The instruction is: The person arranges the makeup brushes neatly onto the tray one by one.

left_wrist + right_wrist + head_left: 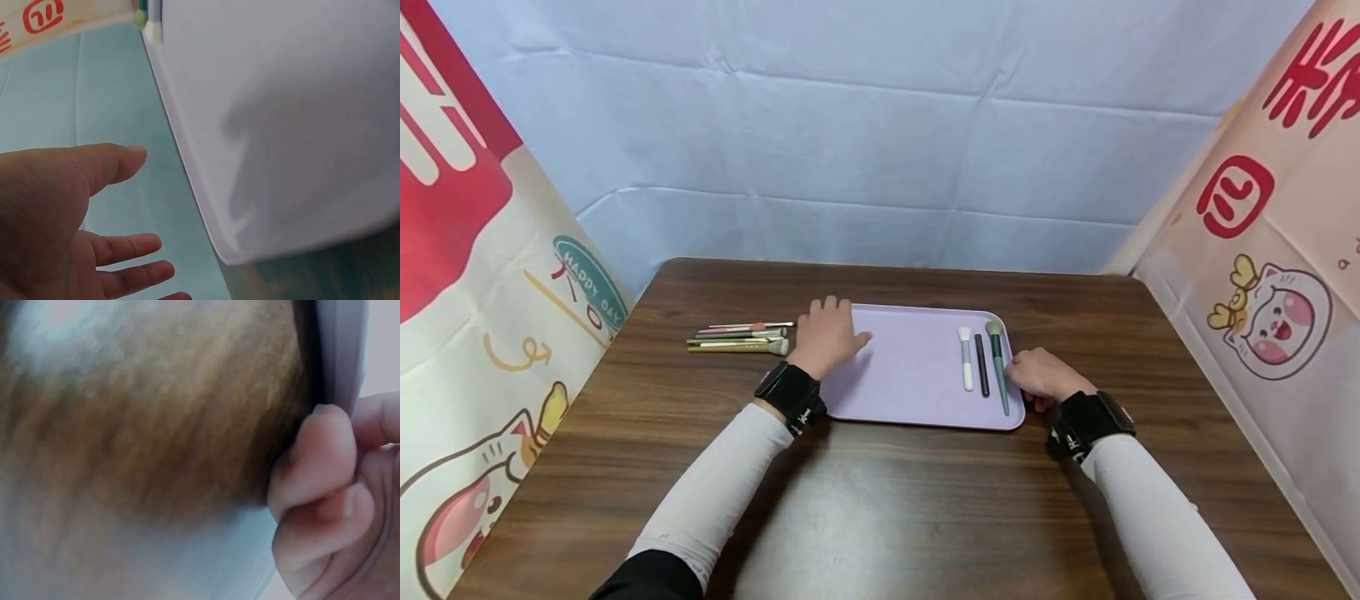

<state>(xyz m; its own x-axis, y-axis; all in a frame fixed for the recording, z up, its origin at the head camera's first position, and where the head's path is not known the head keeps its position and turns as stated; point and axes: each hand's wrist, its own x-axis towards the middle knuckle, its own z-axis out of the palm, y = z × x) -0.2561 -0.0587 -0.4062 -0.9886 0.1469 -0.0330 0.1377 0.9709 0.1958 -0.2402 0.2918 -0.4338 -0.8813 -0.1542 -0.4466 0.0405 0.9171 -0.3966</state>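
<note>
A lilac tray lies on the table, with three makeup brushes towards its right end: a white brush, a slim black brush and a green-handled brush. My right hand grips the tray's right edge; in the right wrist view its curled fingers hold the rim. My left hand is at the tray's left end with fingers extended. In the left wrist view the thumb and spread fingers of the left hand hold nothing and appear apart from the tray.
Left of the tray, several makeup brushes lie bunched on the brown wooden table. A pale blue cloth hangs behind the table. Printed cloths stand along both sides.
</note>
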